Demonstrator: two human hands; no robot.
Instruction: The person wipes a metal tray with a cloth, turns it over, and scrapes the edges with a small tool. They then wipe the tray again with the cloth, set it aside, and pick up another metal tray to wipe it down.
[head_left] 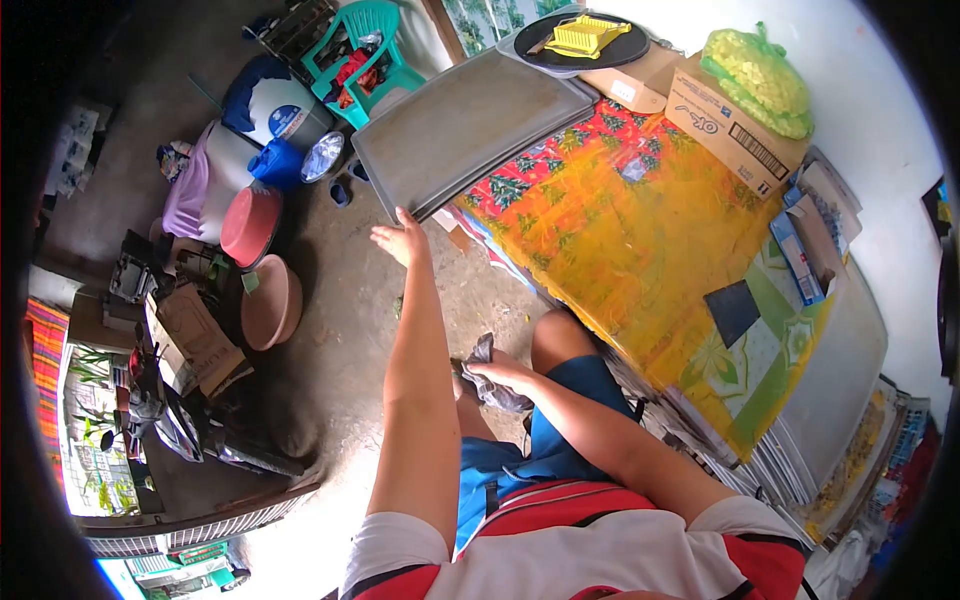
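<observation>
A dark rectangular baking tray (470,125) is laid flat across the far end of the tabletop (640,270). Its long axis is set crosswise to the long left edge of the tabletop; one short end is pointed out past that edge, above the floor, and the other is pointed inward, toward the cardboard box (735,130) at the far right part of the tabletop. Beneath its rim another rim seems to be shown.

The left hand (402,242) is stretched out left of the tabletop, at the overhanging corner of the tray. Its grip is released, with the fingers extended; whether the corner is touched cannot be told. By the right hand (508,372), held low beside the left edge of the tabletop, a grey crumpled wad (503,398) is grasped. It is bunched, so no clear long axis can be read, and its material cannot be told.

A yellow basket (587,36) is placed on a black round tray (640,48) beyond the far end of the tabletop. On the box, a green net bag (757,80) is rested.
</observation>
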